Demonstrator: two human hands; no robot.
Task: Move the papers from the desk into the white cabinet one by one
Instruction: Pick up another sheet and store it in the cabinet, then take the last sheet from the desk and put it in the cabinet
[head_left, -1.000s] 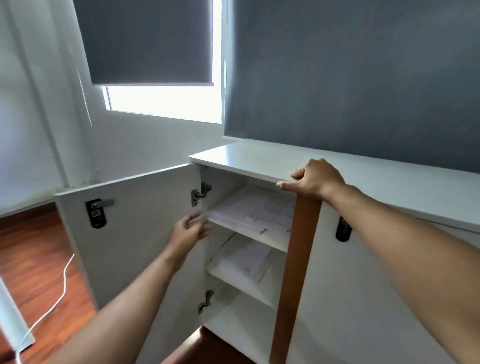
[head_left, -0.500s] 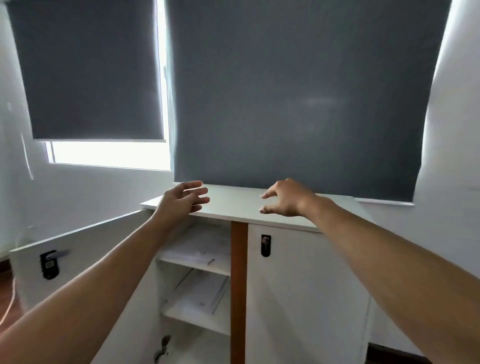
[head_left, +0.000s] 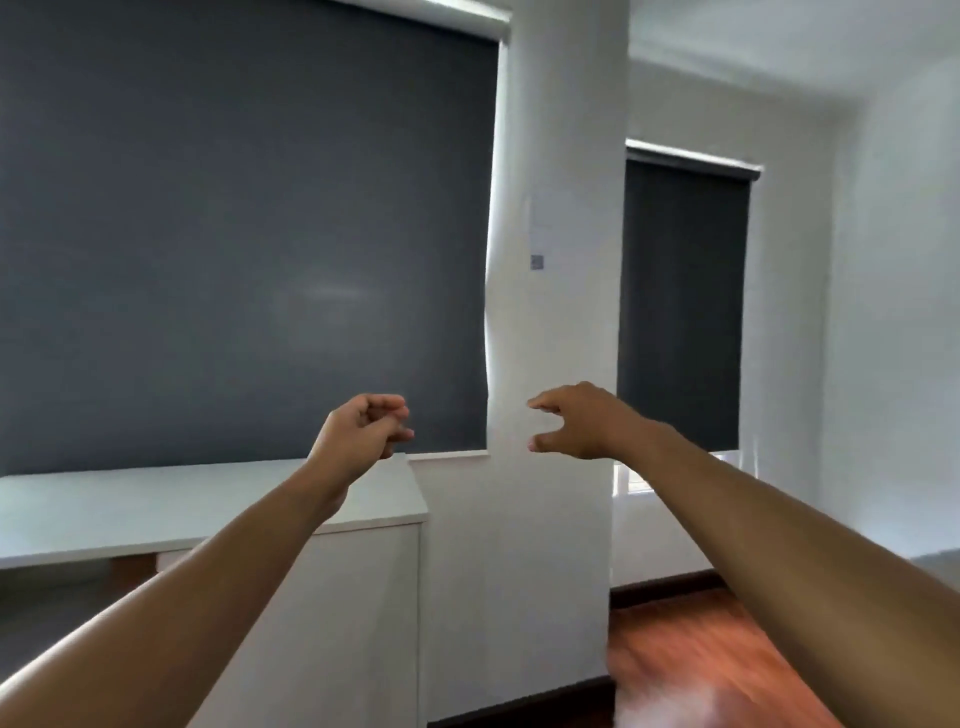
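We hold no paper right now, so we think we are between trips; we cannot see the desk or any papers here, so we cannot tell how many are left. Our left hand (head_left: 363, 436) is curled loose with nothing in it; our right hand (head_left: 576, 423) is half open, empty too. The white cabinet (head_left: 218, 499) sits low on the left, its top plain and bare; its inside is hidden.

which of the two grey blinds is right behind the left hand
The large grey blind above the white cabinet; the left hand overlaps it. The narrow blind lies far right.
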